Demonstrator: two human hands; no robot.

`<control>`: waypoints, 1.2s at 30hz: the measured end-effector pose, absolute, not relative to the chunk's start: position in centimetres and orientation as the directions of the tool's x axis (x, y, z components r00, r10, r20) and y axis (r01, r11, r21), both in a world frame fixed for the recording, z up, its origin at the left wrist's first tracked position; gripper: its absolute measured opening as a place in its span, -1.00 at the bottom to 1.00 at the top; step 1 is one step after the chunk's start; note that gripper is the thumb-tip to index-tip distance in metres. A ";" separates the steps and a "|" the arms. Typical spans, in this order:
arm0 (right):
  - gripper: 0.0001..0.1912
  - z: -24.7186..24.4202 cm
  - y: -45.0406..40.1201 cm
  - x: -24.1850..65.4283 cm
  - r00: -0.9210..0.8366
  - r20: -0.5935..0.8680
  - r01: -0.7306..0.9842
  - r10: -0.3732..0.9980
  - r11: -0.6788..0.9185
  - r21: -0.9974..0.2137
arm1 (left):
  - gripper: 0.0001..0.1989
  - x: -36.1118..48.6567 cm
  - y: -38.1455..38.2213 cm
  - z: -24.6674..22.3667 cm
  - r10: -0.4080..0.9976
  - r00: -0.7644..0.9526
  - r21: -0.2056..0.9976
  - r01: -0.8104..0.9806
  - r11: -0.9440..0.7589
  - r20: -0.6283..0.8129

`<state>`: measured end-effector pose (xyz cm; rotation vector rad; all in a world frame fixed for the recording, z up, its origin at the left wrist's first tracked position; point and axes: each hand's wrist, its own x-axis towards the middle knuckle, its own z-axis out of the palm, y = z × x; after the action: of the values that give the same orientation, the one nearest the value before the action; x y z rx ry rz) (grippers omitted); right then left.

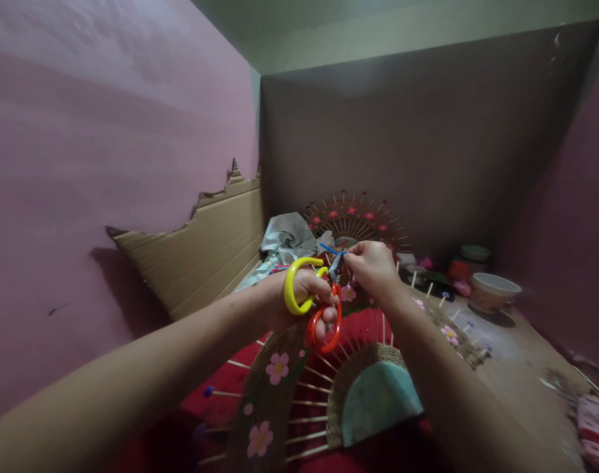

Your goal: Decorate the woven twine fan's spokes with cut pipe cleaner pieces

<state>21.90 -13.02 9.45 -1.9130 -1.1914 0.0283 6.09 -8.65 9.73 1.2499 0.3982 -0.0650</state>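
Observation:
My left hand [319, 299] is closed around scissors [290, 289] with one yellow and one red looped handle. Their short metal blades point up and away, touching or very near a thin blue strip [329, 248]. Close to the blade tips, my right hand [373, 266] pinches the strip between thumb and fingers. Its free end sticks out to the left. Below my hands lies a fan-shaped woven piece [274, 401] with painted pink flowers, thin sticks and a pale teal half-round centre [378, 401]. Purple tips cap some sticks. My forearms cover part of it.
Red cloth [181, 427] lies under the woven piece. Cut cardboard [221, 243] leans on the left wall. Behind stand a similar fan piece [351, 210] and crumpled grey cloth [289, 236]. A white-rimmed bowl [494, 286] sits at right, with pink fabric [595, 427] lower right.

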 end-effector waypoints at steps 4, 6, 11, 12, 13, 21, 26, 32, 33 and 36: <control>-0.76 9.3 -12.8 21.9 0.526 0.391 0.736 0.756 -0.174 -0.654 | -0.71 5.8 -8.7 10.1 0.141 0.953 0.952 0.239 0.192 -0.267; -0.76 9.3 -12.8 21.9 0.519 0.391 0.744 0.760 -0.175 -0.645 | -0.71 5.9 -8.8 10.3 0.135 0.956 0.955 0.235 0.184 -0.261; -0.76 9.4 -12.9 21.8 0.524 0.405 0.756 0.749 -0.190 -0.627 | -0.82 6.3 -8.7 10.1 0.204 0.930 0.929 0.244 0.277 -0.305; -0.76 9.4 -12.9 21.8 0.526 0.407 0.757 0.747 -0.193 -0.624 | -0.84 6.4 -8.7 10.0 0.227 0.920 0.920 0.245 0.305 -0.320; -0.76 9.3 -12.9 21.8 0.529 0.408 0.758 0.744 -0.197 -0.622 | -0.84 6.4 -8.8 10.0 0.249 0.908 0.912 0.248 0.327 -0.336; -0.76 8.9 -11.8 22.1 0.529 0.421 0.783 0.737 -0.232 -0.578 | -0.68 7.0 -8.5 10.0 0.326 0.832 0.866 0.315 0.388 -0.449; -0.74 8.7 -10.8 22.7 0.548 0.393 0.777 0.738 -0.277 -0.565 | -0.63 6.9 -7.1 11.3 0.261 0.845 0.841 0.333 0.426 -0.467; -0.78 8.5 -10.4 23.4 0.538 0.325 0.773 0.778 -0.300 -0.560 | -0.72 2.9 -5.7 13.8 0.368 0.884 0.955 0.291 0.051 -0.289; -0.77 8.4 -10.3 23.5 0.537 0.319 0.772 0.781 -0.303 -0.558 | -0.68 2.0 -5.2 14.0 0.419 0.881 0.959 0.273 -0.073 -0.219; -0.77 8.2 -9.7 23.8 0.541 0.307 0.769 0.783 -0.314 -0.556 | -0.51 -0.3 -2.4 13.5 0.485 0.872 0.839 0.311 -0.446 -0.066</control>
<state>23.85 -9.71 8.22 -2.1123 -1.2477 0.0257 -0.26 -2.45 13.46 2.0704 0.5767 0.2261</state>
